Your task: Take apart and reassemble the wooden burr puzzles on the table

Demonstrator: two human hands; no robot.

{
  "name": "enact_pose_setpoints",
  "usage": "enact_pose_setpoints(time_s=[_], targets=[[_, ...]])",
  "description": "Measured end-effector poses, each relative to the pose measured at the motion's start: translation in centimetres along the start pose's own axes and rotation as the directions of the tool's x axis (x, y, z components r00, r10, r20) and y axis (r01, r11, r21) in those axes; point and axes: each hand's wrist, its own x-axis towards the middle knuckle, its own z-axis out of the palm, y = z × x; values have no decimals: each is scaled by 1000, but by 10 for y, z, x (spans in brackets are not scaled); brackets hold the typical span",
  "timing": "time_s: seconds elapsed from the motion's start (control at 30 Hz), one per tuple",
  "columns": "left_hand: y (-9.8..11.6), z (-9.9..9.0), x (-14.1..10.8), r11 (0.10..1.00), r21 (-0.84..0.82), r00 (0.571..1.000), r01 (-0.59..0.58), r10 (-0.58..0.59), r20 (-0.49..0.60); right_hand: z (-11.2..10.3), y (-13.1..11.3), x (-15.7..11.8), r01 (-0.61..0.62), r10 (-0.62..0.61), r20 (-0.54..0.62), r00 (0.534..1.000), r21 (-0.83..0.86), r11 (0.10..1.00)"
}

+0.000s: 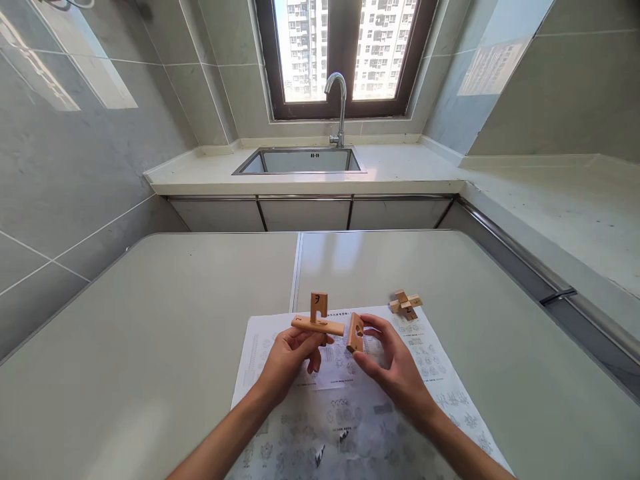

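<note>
My left hand (pixel 295 353) grips two joined wooden puzzle pieces above a printed sheet (pixel 345 413). One of them, a long flat piece (pixel 320 325), lies roughly level; an upright notched piece (pixel 319 305) with a handwritten mark crosses it. Between thumb and fingers, my right hand (pixel 393 360) holds a separate notched wooden piece (pixel 355 333), tilted upright. A small gap parts it from the level piece's right end. Beyond my right hand, an assembled wooden puzzle cross (pixel 405 305) with a written number rests at the sheet's far right corner.
The sheet lies on a pale table (pixel 150 347) with a seam down its far half. Behind the table are a counter (pixel 400 163), a steel sink (pixel 305 161) and a tap (pixel 341 110) below a window. Tiled walls rise at both sides.
</note>
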Motion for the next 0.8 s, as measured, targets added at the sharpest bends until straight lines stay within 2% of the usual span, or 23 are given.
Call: enact_pose_setpoints(time_s=[0.1, 0.2, 0.37, 0.6, 0.8], targets=[[1, 4, -1, 1000, 21, 1000, -4, 4, -10, -1, 0, 2, -80, 62, 66, 996, 314, 946], [2, 6, -2, 999, 52, 1000, -8, 8, -1, 1, -3, 1, -149, 103, 128, 986, 444, 883], [2, 8, -5, 997, 78, 999, -13, 10, 41, 4, -8, -2, -237, 125, 248, 961, 497, 835], [-2, 6, -3, 996, 89, 999, -20, 16, 42, 5, -8, -2, -249, 103, 284, 953, 542, 803], [-4, 10, -8, 972, 225, 993, -73, 51, 102, 7, -5, -5, -260, 73, 352, 933, 517, 815]])
